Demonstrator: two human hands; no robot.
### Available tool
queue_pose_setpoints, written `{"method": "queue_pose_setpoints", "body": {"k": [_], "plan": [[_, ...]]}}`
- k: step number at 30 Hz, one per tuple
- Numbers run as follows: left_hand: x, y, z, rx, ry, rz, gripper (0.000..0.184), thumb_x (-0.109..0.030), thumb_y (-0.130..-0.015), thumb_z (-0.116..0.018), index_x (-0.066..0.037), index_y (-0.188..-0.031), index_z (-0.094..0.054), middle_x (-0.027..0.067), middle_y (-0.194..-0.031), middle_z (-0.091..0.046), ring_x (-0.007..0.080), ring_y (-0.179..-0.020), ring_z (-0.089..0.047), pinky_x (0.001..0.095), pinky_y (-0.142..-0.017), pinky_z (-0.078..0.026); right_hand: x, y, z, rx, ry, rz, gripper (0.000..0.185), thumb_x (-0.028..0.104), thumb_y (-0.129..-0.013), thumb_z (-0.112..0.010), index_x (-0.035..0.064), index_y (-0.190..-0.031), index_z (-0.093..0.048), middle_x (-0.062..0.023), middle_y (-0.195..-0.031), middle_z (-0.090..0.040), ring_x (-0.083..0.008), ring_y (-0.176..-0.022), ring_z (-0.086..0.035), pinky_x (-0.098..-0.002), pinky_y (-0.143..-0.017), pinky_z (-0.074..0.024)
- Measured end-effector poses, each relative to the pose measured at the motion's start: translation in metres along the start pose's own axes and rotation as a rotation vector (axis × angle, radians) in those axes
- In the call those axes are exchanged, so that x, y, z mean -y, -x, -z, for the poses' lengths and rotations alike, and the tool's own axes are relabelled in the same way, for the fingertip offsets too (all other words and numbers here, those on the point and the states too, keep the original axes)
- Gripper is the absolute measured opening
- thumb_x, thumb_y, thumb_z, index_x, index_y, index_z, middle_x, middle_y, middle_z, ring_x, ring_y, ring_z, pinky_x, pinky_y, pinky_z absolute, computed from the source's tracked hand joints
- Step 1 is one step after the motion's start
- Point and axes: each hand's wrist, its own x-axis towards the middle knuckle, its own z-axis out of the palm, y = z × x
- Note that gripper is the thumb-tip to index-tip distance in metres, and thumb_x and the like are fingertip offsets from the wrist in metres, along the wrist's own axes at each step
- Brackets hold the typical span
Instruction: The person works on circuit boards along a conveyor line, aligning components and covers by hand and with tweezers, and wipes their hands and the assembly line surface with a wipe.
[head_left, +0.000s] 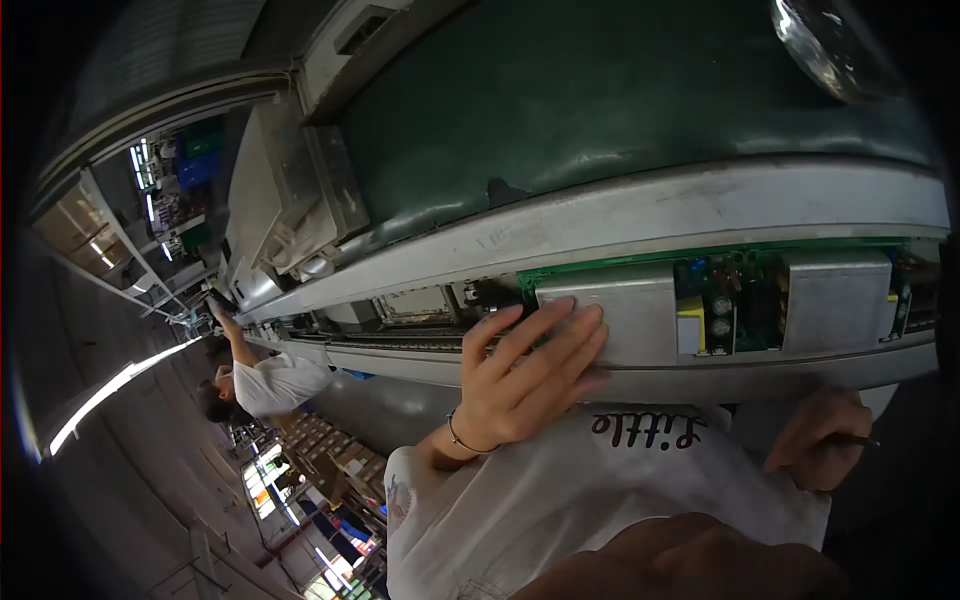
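Observation:
My left hand (530,375), with a thin bracelet at the wrist, lies with fingers stretched over the near end of a silver metal plate (630,310). That plate is mounted on a green circuit board (735,300) lying along a conveyor rail. Blue, yellow and dark components show on the board, and a second metal plate (838,300) stands farther right. In front of my shirt, my right hand (822,440) is closed around a thin dark pen-like stick (855,440), its tip pointing right. Its exact kind is not clear.
A long metal rail (650,215) runs beyond the board, with a dark green surface (600,100) behind it. The conveyor track (400,343) continues left. Another person (270,385) in white stands farther down the line, near stacked boxes (325,450). A shiny clear object (825,50) is at upper right.

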Motion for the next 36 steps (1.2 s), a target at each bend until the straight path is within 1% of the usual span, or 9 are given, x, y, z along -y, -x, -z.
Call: {"method": "queue_pose_setpoints", "body": {"k": [7,10,12,16,18,21,24,34,36], "plan": [[0.004,0.002,-0.003,-0.043,0.074,0.001,0.035,-0.028,-0.073,-0.069,-0.011,-0.103,-0.068,-0.0020,-0.110,-0.065,0.0158,-0.100,-0.056,0.0299,-0.087,-0.035,0.059,-0.074,-0.047,0.213,0.163,-0.537,0.018,0.002,-0.069,-0.076,0.0021,-0.082,-0.064,-0.0097,-0.073,-0.066,-0.0121,-0.050,-0.056,-0.0236,-0.043,-0.0414],[0.003,-0.001,0.006,0.037,0.165,0.091,0.033,-0.026,-0.072,-0.070,-0.012,-0.103,-0.067,-0.0027,-0.112,-0.064,0.0163,-0.103,-0.055,0.0295,-0.088,-0.033,0.073,-0.106,-0.078,0.036,0.635,-0.550,0.026,0.004,-0.065,-0.078,0.0043,-0.087,-0.064,-0.0086,-0.072,-0.064,-0.0145,-0.055,-0.058,-0.0255,-0.045,-0.0422],[0.005,-0.001,0.006,0.022,0.269,0.122,0.033,-0.025,-0.072,-0.070,-0.011,-0.101,-0.068,-0.0003,-0.116,-0.063,0.0170,-0.102,-0.055,0.0295,-0.089,-0.032,0.066,-0.121,-0.086,-0.176,1.062,-0.334,0.028,0.008,-0.063,-0.080,0.0034,-0.084,-0.062,-0.0071,-0.074,-0.060,-0.0162,-0.060,-0.059,-0.0264,-0.045,-0.0430],[0.007,0.008,0.006,-0.065,0.419,0.237,0.035,-0.021,-0.069,-0.074,-0.008,-0.101,-0.067,0.0034,-0.113,-0.064,0.0201,-0.098,-0.057,0.0321,-0.087,-0.036,0.059,-0.151,-0.082,-0.200,1.216,-0.411,0.031,0.007,-0.059,-0.082,0.0032,-0.082,-0.061,-0.0050,-0.085,-0.056,-0.0130,-0.060,-0.052,-0.0240,-0.048,-0.0388],[0.010,0.011,0.003,-0.243,0.663,0.613,0.038,-0.022,-0.065,-0.080,-0.006,-0.096,-0.065,0.0068,-0.100,-0.063,0.0217,-0.092,-0.059,0.0307,-0.082,-0.043,0.050,-0.159,-0.077,-0.164,1.226,-0.439,0.040,0.015,-0.056,-0.084,0.0046,-0.087,-0.060,-0.0044,-0.094,-0.054,-0.0165,-0.065,-0.056,-0.0268,-0.054,-0.0469],[0.014,0.005,0.004,-0.172,0.746,0.949,0.049,-0.027,-0.059,-0.084,-0.003,-0.097,-0.064,0.0072,-0.085,-0.060,0.0246,-0.083,-0.058,0.0318,-0.070,-0.045,0.047,-0.174,-0.075,-0.060,1.298,-0.625,0.048,0.019,-0.055,-0.083,0.0061,-0.093,-0.057,-0.0043,-0.097,-0.053,-0.0195,-0.071,-0.061,-0.0304,-0.061,-0.0527],[0.017,0.000,0.003,0.055,0.597,0.849,0.052,-0.030,-0.057,-0.085,-0.003,-0.095,-0.063,0.0079,-0.082,-0.059,0.0244,-0.076,-0.056,0.0328,-0.067,-0.042,0.044,-0.185,-0.074,-0.017,1.350,-0.732,0.053,0.019,-0.054,-0.083,0.0068,-0.096,-0.055,-0.0053,-0.098,-0.053,-0.0229,-0.077,-0.064,-0.0338,-0.062,-0.0538],[0.012,-0.010,-0.011,-0.022,0.805,0.988,0.050,-0.030,-0.055,-0.087,-0.001,-0.088,-0.062,0.0087,-0.080,-0.059,0.0244,-0.075,-0.056,0.0331,-0.069,-0.040,0.043,-0.200,-0.064,0.059,1.322,-0.802,0.055,0.014,-0.048,-0.083,0.0048,-0.096,-0.056,-0.0070,-0.096,-0.059,-0.0251,-0.078,-0.065,-0.0360,-0.063,-0.0544],[0.011,-0.008,-0.009,0.090,0.939,1.063,0.046,-0.012,-0.060,-0.085,0.001,-0.095,-0.059,0.0063,-0.097,-0.058,0.0145,-0.089,-0.054,0.0277,-0.078,-0.045,0.042,-0.201,-0.066,0.074,1.331,-0.862,0.055,0.014,-0.046,-0.083,0.0038,-0.094,-0.057,-0.0063,-0.094,-0.059,-0.0246,-0.078,-0.065,-0.0349,-0.063,-0.0545]]}}
